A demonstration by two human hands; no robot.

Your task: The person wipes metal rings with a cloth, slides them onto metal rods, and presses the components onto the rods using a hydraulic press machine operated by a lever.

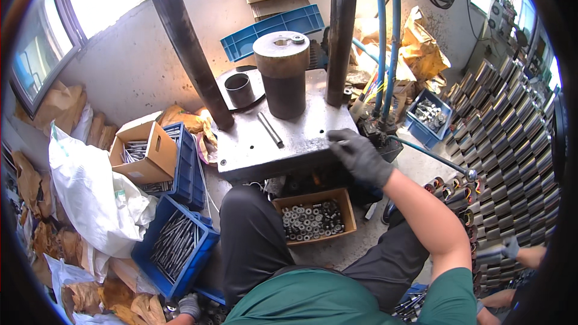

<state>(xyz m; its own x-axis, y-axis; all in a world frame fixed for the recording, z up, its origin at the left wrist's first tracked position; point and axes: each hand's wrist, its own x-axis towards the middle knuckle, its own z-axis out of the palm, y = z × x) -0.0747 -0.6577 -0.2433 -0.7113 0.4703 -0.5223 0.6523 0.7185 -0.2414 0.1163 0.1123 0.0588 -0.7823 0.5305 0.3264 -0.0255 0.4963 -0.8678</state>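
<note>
Right hand (361, 159): sheathed in a dark grey knit glove, held over the right front edge of the worktop (241, 164); fingers half bent and drawn together; whether anything small is gripped cannot be told. Left hand (190, 306): gloved in lighter grey, seen at the lower edge, lowered near small metal parts (170, 310); fingers partly hidden, so neither their opening nor any hold can be made out.

Worktop: thick steel plate, scuffed and pale, pierced by small round holes. Slender steel shaft (270, 130): smooth, cylindrical, laid obliquely on the plate, left of the right hand and apart from it. Stepped steel cylinder (286, 90): stood upright behind the shaft, broader at its head, a small ring (298, 40) set on top. Short dark tube (239, 89): open-ended, placed to the left. Two steel posts (186, 42), round and dark, by which the plate is flanked.

Below: cardboard box (350, 213), filled with small ringed metal pieces (310, 219). Left: blue plastic crate (208, 238), loaded with steel rods (174, 244); white woven sack (90, 186), creased. Right: metal cylinders (506, 144), glossy, stacked in rows.
</note>
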